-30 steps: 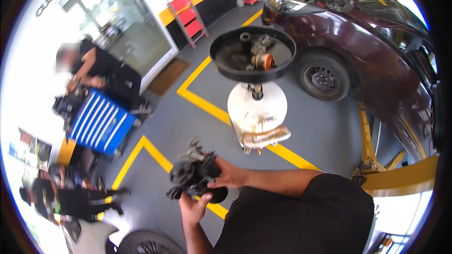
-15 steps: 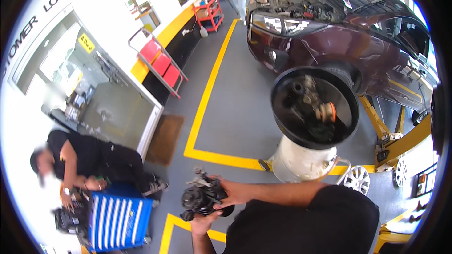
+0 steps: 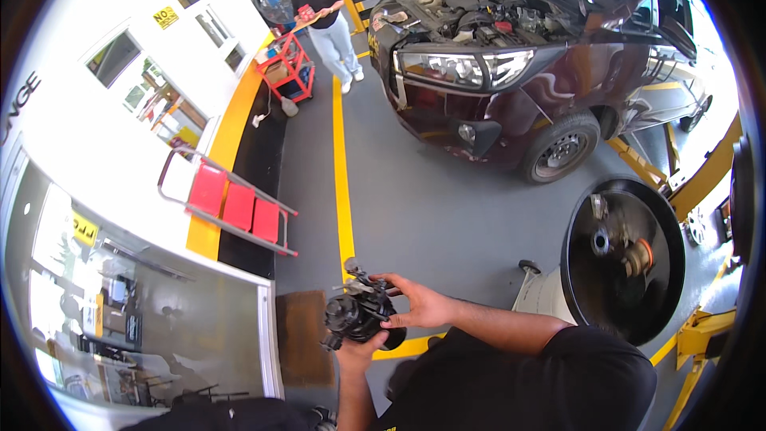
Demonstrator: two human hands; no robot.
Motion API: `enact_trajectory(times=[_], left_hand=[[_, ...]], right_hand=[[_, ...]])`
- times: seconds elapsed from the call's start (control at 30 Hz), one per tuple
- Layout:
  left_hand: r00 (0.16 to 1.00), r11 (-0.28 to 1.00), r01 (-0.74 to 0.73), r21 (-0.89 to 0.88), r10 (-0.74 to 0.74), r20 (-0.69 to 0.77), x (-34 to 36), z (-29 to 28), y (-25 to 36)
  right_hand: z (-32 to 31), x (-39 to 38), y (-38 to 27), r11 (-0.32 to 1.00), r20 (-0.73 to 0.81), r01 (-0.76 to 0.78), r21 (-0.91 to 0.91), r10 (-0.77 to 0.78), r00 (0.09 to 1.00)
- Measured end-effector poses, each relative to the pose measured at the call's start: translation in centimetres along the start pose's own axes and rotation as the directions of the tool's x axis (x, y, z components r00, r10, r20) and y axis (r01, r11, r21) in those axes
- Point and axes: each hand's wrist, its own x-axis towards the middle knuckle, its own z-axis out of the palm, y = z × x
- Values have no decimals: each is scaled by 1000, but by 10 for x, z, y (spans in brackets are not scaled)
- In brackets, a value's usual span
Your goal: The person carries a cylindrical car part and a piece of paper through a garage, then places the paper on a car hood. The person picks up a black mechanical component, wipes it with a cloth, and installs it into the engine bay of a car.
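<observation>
Both my hands hold a dark, knobbly engine part (image 3: 353, 318) out in front of my body. My left hand (image 3: 361, 351) supports it from below, fingers wrapped around its near side. From the right, my right hand (image 3: 416, 305) grips its upper side, with the thumb toward the middle. The part has a round ribbed cap and small fittings on top; its exact kind I cannot make out. To the right, a wide black drain pan (image 3: 576, 291) sits over a white drum (image 3: 542, 297). In the pan lies a grimy part with an orange ring (image 3: 638, 258).
Ahead stands a dark red vehicle (image 3: 495, 132), hood raised. A co-worker (image 3: 325, 20) near a red tool cart (image 3: 286, 72) holds a red object and a flat board. A folded red step ladder (image 3: 238, 206) leans on the left wall. A brown mat (image 3: 303, 343) lies by the glass door (image 3: 171, 311).
My view has swung left and forward, so the vehicle and co-worker show more fully and the drain pan sits farther right. Both hands keep hold of the engine part.
</observation>
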Motion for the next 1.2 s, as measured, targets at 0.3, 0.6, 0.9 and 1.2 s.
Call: enact_trajectory(times=[0.3, 0.6, 0.9, 1.2], left_hand=[[845, 700, -519, 491, 330, 421, 369, 55, 29], [354, 905, -398, 150, 1, 935, 755, 199, 81], [694, 526, -669, 526, 188, 695, 1241, 395, -86], [599, -104, -787, 608, 106, 794, 1473, 482, -178]], right_hand=[[-186, 222, 42, 952, -429, 210, 222, -98, 898], [-414, 265, 48, 890, -904, 431, 151, -51, 424], [-571, 325, -12, 780, -943, 575, -246, -329, 43], [-687, 382, -62, 788, -916, 477, -390, -383, -117]])
